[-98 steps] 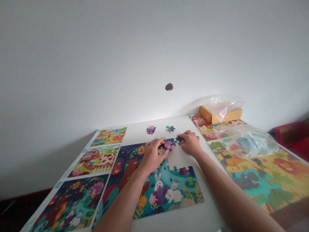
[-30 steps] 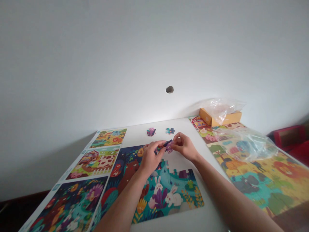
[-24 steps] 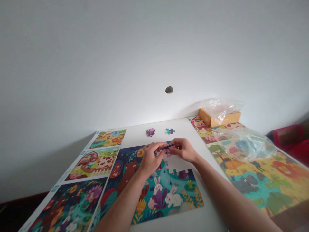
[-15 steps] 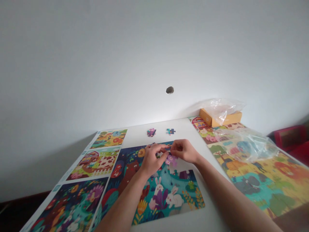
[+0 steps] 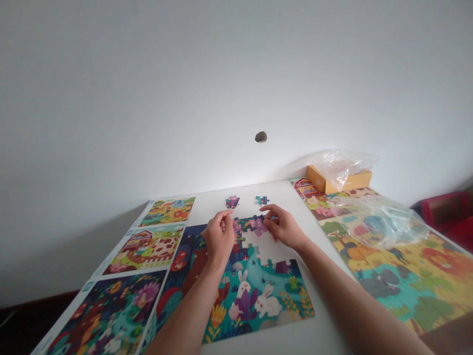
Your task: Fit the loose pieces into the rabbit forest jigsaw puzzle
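Both hands [image 5: 220,235] are loosely open, the left over the forest puzzle [image 5: 251,298], the right [image 5: 283,226] just beside its purple piece [image 5: 259,226]

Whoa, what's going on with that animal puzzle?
Someone has both bare hands at a jigsaw puzzle with rabbits on it. The right hand is at a purple piece near the top edge; I can't tell if it is gripping it. The left hand is over the puzzle's upper left part, with nothing visible in it. There's a gap on the puzzle's right side, and some loose pieces lie behind it on the white table.
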Demonstrator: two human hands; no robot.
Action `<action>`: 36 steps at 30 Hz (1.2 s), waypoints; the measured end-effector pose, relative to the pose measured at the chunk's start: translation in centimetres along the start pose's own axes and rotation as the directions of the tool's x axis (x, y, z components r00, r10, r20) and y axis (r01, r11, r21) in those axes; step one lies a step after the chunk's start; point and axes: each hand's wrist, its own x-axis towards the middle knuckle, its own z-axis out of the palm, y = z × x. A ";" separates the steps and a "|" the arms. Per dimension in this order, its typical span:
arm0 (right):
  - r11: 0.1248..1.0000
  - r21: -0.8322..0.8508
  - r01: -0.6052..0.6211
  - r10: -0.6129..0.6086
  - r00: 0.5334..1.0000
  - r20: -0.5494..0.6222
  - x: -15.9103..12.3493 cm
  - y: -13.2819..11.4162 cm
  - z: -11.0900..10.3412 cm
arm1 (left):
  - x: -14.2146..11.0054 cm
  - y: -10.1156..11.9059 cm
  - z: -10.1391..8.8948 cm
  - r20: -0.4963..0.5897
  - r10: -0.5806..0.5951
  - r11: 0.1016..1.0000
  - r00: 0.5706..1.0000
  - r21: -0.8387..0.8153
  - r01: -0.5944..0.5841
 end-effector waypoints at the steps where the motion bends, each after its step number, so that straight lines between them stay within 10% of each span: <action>1: 0.999 0.029 -0.021 0.020 0.999 0.029 -0.1 0.0 0.1 | 0.0 0.0 0.0 -0.004 -0.002 1.000 1.000 0.027 0.002; 21: 0.946 -0.324 0.008 0.003 0.999 0.034 -0.1 -0.5 -1.0 | -0.6 1.7 0.1 0.131 -0.085 0.933 0.988 0.359 0.033; 36: 0.851 -0.523 0.044 0.026 0.992 0.126 -0.5 -1.5 -1.0 | -0.5 1.6 0.1 0.257 0.009 0.962 0.966 0.261 -0.078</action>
